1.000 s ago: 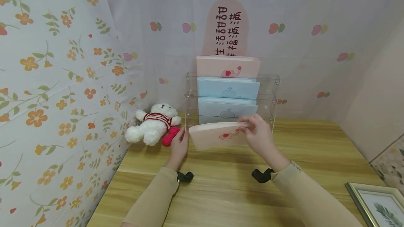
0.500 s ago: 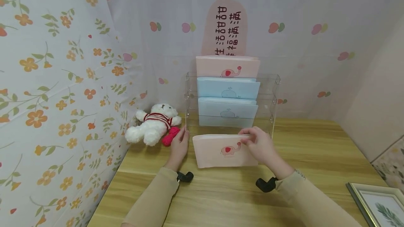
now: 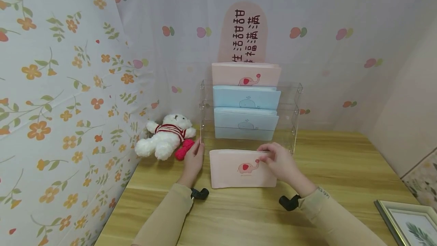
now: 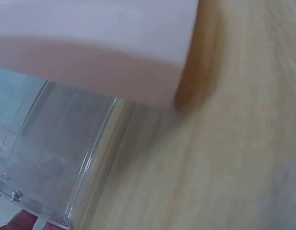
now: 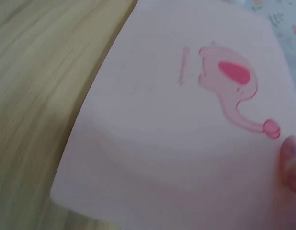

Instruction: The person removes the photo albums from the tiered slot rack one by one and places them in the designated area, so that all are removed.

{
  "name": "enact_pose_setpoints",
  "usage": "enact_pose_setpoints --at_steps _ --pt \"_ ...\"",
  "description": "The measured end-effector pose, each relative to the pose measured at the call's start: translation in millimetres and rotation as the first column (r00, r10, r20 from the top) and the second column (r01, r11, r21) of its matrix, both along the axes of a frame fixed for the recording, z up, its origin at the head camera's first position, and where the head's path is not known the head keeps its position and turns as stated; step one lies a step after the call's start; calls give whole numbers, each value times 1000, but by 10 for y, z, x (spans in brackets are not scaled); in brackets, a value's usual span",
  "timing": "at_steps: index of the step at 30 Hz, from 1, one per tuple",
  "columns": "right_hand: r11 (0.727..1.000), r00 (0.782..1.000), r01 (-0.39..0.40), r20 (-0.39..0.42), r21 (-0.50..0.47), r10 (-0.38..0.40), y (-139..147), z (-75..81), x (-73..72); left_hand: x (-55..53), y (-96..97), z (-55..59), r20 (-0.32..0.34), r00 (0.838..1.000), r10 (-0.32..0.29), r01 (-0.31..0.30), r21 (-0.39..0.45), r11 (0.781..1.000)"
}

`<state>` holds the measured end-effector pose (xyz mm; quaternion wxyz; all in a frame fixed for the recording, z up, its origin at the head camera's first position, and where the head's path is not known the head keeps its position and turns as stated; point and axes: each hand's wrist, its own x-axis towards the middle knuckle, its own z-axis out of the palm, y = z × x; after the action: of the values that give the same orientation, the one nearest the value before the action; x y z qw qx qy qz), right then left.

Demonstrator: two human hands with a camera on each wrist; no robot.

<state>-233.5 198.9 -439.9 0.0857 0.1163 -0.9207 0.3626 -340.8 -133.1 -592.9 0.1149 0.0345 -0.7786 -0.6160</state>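
Note:
My right hand [image 3: 281, 164] pinches the upper right edge of a pink notebook [image 3: 227, 170] with a red elephant drawing. In the right wrist view, the thumb [image 5: 292, 163] lies on the cover beside the elephant's trunk. The notebook stands in front of a clear acrylic rack [image 3: 288, 96], low over the table. At the rack's left side rests my left hand [image 3: 193, 162], its fingers [image 4: 23, 220] touching the outside of the side panel. In the rack sit another pink notebook [image 3: 225, 73] on top and two blue ones, an upper notebook [image 3: 225, 96] and a lower notebook [image 3: 228, 126].
A white teddy bear [image 3: 160, 141] in a striped top leans by the wall, left of the rack, with a crimson knitted piece [image 3: 183, 150] beside it. A picture frame [image 3: 384, 212] lies at the right edge of the wooden table [image 3: 327, 170]. Patterned curtains stand behind and left.
My right hand has drawn the pink notebook down and toward me, away from the rack's bottom tier, and its cover now faces me more upright. The left hand has stayed at the rack's side.

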Motion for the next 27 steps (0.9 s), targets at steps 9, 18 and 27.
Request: enact_pose_setpoints --at_steps 9,18,27 --pt "992 990 -84 -109 92 94 95 -92 -92 10 -2 21 21 1000 -6 5 10 1000" --pt "967 975 -113 -164 230 153 163 -145 -204 7 21 35 -19 1000 12 -12 3 1000" --pt "961 986 -117 -84 249 142 176 -282 -298 36 38 37 -40 999 22 -22 -11 1000"
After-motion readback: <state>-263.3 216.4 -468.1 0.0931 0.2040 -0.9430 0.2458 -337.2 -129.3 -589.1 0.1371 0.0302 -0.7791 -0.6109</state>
